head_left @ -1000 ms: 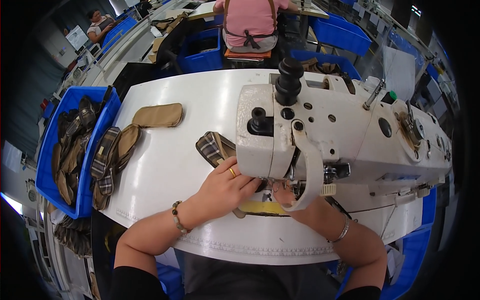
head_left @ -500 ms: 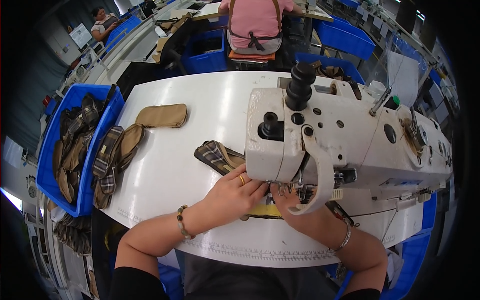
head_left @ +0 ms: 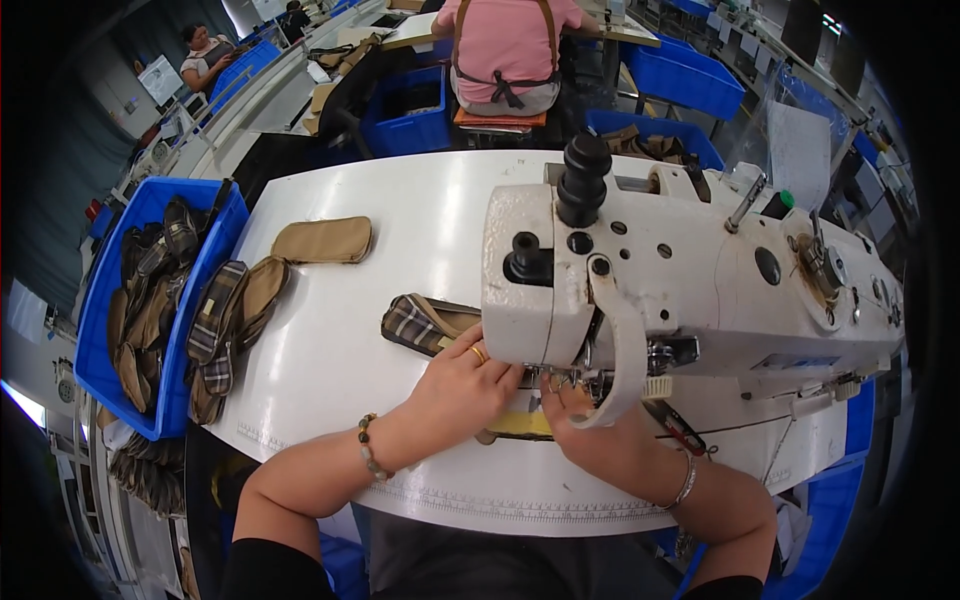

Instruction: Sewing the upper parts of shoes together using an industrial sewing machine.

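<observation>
Your plaid and tan pouch lies on the white desk, just left of the head of the sewing machine and running in beneath it. Its long axis slants slightly, from the plaid end at the far left toward the near right; that plaid end points left, and the other end is hidden by the machine and your fingers. Your left hand is at the pouch's near side, fingers reaching right toward the needle area. Your right hand is just beside it, partly behind the machine's curved guard. The two hands are close, with a small gap between them; you cannot tell from here whether either one pinches the fabric or only presses it. A yellow strip shows between them on the near side.

Farther left on the desk, a tan piece lies flat, its long axis running left to right. At the left edge, the blue bin is heaped with plaid and tan pieces pointing various ways, and more plaid pouches lie along its right side, lengthwise near to far. On the far right, another blue bin holds brown pieces.
</observation>
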### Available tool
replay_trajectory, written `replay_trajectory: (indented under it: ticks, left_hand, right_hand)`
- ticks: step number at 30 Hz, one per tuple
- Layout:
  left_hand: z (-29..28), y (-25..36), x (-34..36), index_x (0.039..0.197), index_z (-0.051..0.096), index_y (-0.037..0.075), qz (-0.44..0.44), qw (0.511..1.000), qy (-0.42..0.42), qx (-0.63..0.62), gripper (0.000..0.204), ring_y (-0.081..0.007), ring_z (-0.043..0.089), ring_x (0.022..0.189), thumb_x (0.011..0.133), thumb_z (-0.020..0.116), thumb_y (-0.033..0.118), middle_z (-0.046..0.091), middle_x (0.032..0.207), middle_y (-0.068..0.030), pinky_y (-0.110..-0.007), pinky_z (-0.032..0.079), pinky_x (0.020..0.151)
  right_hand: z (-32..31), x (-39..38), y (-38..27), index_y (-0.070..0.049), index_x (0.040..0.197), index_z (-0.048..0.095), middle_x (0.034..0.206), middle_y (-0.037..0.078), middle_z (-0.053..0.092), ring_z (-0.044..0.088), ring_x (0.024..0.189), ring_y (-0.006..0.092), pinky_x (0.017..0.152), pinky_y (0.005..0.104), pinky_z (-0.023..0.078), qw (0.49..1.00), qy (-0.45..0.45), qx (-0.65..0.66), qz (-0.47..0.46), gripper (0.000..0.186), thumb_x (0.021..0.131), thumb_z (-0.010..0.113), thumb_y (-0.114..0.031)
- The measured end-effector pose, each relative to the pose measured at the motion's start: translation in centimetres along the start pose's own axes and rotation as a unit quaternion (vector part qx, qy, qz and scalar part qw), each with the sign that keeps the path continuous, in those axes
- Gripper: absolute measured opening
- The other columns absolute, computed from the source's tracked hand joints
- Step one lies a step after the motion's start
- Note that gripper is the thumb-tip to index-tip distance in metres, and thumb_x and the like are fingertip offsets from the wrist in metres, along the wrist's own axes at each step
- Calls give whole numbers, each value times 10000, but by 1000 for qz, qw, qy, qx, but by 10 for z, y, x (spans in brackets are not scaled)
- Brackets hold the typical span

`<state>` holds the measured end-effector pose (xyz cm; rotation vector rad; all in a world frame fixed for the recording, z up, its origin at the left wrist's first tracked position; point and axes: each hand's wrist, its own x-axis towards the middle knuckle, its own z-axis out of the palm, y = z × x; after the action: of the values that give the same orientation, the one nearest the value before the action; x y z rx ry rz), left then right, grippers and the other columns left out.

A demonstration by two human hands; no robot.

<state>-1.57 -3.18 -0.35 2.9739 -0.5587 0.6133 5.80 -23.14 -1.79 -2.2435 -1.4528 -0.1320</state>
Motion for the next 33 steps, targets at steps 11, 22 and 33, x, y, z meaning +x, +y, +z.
replay_trajectory:
  ticks: [11, 22, 33]
  left_hand:
    - [-11, -7, -15, 1058, 706, 37, 20, 999, -27, 26, 312, -181, 646, 969, 770, 619, 119, 699, 1052, -62, -311, 535, 829]
    - [-67, 55, -15, 987, 717, 73, 202, 928, 69, -307, 326, -177, 664, 846, 789, 775, 325, 703, 958, -35, -259, 544, 687]
    - [-146, 158, -3, 1188, 584, -182, 129, 289, -273, -908, 1022, -422, 592, 1170, 944, 210, 737, 545, 1318, -339, -459, 484, 968]
  right_hand:
    - [-9, 3, -5, -12, 971, 640, 727, 158, 660, 667, 661, 348, 626, 400, 540, 997, -57, -56, 21, 144, 888, 587, -117]
    - [-60, -105, -44, -19, 1245, 573, 1004, 1, 673, 580, 850, 33, 712, 201, 489, 751, 3, 581, 314, 315, 958, 650, -125]
    - [-123, -323, -60, 18, 1326, 505, 879, 94, 710, 629, 604, 81, 462, 200, 443, 566, 601, 131, 548, 440, 940, 650, -137]
